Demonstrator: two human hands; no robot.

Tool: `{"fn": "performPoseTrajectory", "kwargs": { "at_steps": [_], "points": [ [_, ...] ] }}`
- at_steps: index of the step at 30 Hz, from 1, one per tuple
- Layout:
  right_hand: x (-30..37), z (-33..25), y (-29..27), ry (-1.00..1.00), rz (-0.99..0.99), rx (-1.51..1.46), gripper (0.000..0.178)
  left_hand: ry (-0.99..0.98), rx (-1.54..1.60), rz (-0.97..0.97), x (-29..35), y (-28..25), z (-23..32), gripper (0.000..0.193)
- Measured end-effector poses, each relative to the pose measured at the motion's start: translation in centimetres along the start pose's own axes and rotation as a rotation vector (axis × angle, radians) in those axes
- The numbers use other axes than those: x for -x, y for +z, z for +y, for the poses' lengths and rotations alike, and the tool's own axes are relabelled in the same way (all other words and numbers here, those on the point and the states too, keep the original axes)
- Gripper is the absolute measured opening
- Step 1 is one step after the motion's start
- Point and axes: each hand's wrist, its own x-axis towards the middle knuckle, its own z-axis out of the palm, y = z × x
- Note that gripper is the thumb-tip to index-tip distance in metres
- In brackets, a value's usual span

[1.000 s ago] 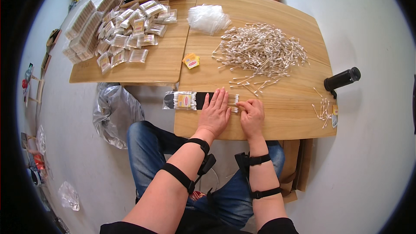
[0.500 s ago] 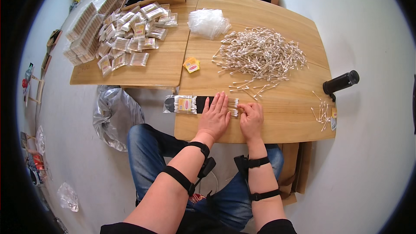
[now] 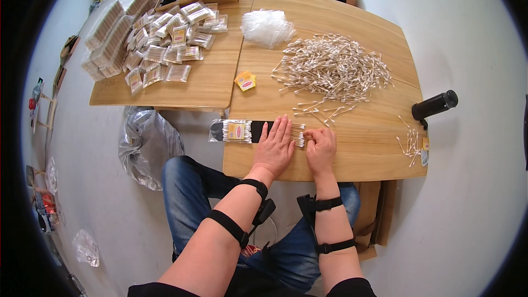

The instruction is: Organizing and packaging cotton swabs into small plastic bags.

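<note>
Filled clear packets point(image 3: 159, 49) are heaped on the left table. A long clear bag of cotton swabs point(image 3: 250, 131) lies at the near edge of the right table point(image 3: 363, 159), pressed flat under the left hand point(image 3: 274, 148), fingers spread wide, seemingly to steady it. The swab ends are pinched by the curled right hand point(image 3: 320, 147) at the bag's mouth (loose swabs point(image 3: 333, 69) are piled beyond).

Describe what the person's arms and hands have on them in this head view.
Both hands are bare: the left hand and the right hand wear no gloves or rings that can be made out. Each forearm carries two black straps, one at the wrist and one further up, with a small black device clipped at each wrist. Black short sleeves show at the lower edge.
</note>
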Motion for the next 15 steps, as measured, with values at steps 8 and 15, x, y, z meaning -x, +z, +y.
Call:
{"fn": "performPoseTrajectory", "kwargs": {
  "at_steps": [8, 15],
  "points": [
    [-0.19, -0.4, 0.07, 0.015, 0.023, -0.026, 0.028, -0.002, 0.018, 0.013, 0.2, -0.11, 0.05, 0.059],
    [-0.64, -0.45, 0.08, 0.029, -0.007, 0.01, 0.028, 0.002, 0.01, 0.006, -0.09, -0.1, 0.01, 0.059]
  ]
}}
